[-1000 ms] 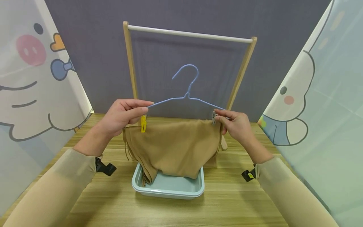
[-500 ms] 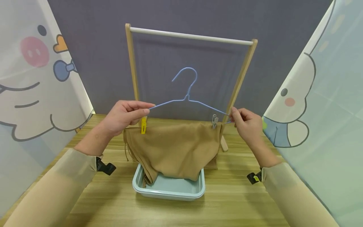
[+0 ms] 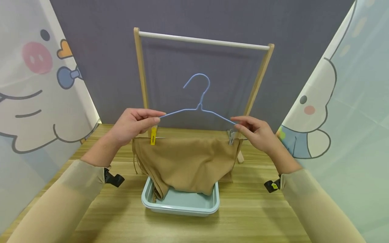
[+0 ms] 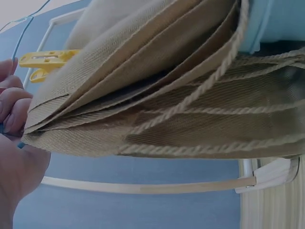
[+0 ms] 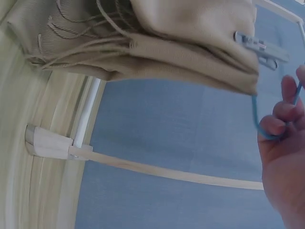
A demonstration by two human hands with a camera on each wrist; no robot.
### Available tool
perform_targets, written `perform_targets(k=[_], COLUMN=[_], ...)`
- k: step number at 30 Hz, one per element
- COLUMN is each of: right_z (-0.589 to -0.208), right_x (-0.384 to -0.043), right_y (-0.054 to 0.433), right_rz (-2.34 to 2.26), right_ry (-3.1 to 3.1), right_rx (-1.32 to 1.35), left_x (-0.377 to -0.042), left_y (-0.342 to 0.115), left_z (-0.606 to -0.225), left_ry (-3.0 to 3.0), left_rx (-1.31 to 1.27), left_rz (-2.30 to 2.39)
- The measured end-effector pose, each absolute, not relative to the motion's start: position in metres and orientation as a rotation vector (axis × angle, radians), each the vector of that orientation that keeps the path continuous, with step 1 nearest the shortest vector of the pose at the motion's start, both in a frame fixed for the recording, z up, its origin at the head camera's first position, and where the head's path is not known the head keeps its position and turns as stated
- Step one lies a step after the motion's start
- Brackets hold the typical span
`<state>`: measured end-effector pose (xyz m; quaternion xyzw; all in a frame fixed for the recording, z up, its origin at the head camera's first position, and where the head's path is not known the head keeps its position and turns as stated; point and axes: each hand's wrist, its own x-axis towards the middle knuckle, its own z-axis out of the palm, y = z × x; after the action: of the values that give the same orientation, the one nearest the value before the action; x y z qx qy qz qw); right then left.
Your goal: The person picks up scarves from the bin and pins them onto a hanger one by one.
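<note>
A tan scarf (image 3: 188, 162) with twisted fringe hangs folded over the lower bar of a blue wire hanger (image 3: 200, 106). My left hand (image 3: 132, 125) pinches the hanger's left shoulder between thumb and fingers. On the opposite shoulder, the thumb and fingers of my right hand (image 3: 255, 133) pinch the wire. A yellow clothespin (image 3: 153, 135) clips the scarf's top edge near my left hand; a grey clothespin (image 3: 232, 137) does the same beside my right. In the right wrist view, the wire's blue bend (image 5: 259, 126) runs from the scarf into my curled fingers.
Behind the hanger stands a clothes rack with wooden posts (image 3: 258, 79) and a white rail (image 3: 203, 41). Below the scarf, a pale blue-green basin (image 3: 180, 208) sits on the wooden table (image 3: 249, 209). Cartoon-printed panels (image 3: 27, 101) flank both sides.
My right hand has let go of the grey clothespin, moved right to the hanger's end, then slid back inward along its shoulder. My left hand keeps its hold.
</note>
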<state>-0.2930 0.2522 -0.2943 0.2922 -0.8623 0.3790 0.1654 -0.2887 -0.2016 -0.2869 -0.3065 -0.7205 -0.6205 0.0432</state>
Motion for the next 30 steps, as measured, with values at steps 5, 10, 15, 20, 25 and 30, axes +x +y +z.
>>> perform_targets(k=[5, 10, 15, 20, 25, 30], right_z=[-0.295, -0.295, -0.292, -0.283, -0.27, -0.255], right_x=[-0.29, -0.286, -0.282, -0.276, -0.274, -0.276], right_y=[0.255, 0.253, 0.245, 0.236, 0.236, 0.241], right_rz=[1.245, 1.401, 1.681, 1.909, 2.019, 2.059], right_ry=[-2.466, -2.501, -2.355, -2.127, -1.961, -1.865], right_rx=[0.817, 0.717, 0.645, 0.603, 0.577, 0.563], left_x=[-0.292, -0.292, -0.289, -0.284, -0.278, -0.273], left_y=[-0.205, -0.203, -0.198, -0.196, -0.197, -0.199], left_z=[-0.289, -0.291, -0.291, -0.291, -0.291, -0.295], left_ry=[-2.227, -2.252, -2.307, -2.155, -1.998, -2.075], left_rx=[-0.885, -0.837, -0.787, -0.775, -0.833, -0.88], left_rz=[-1.801, -1.734, -1.451, -1.183, -1.201, -1.232])
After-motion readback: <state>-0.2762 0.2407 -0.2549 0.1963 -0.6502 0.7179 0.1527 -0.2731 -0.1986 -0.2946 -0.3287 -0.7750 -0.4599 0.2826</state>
